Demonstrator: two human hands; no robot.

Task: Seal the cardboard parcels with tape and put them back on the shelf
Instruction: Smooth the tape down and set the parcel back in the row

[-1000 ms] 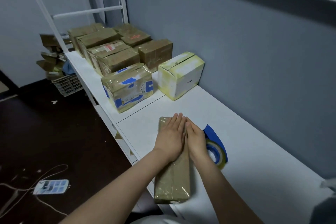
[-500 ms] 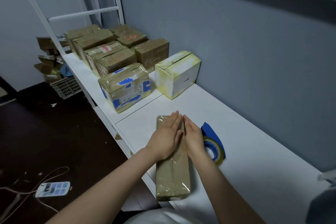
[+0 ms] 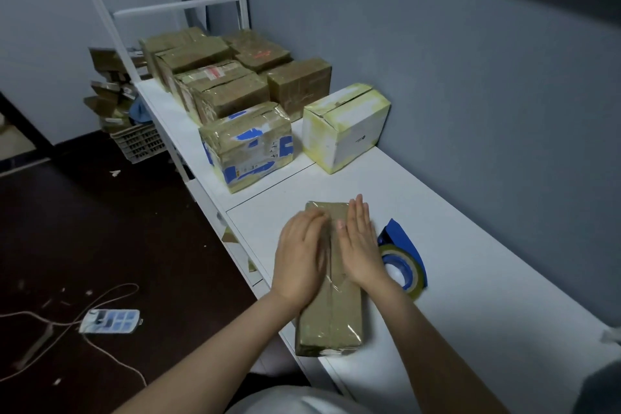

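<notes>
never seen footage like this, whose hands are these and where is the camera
No machine here: a person wears one wide-angle camera on the head, so the picture looks forward and down at their own arms. The left hand and right hand lie flat on a long brown parcel wrapped in clear tape, pressing it, not gripping. It lies on a white shelf. Just right of it sits a blue tape dispenser. Farther along stand a parcel with blue patches, a white and yellow box and a cluster of brown parcels.
</notes>
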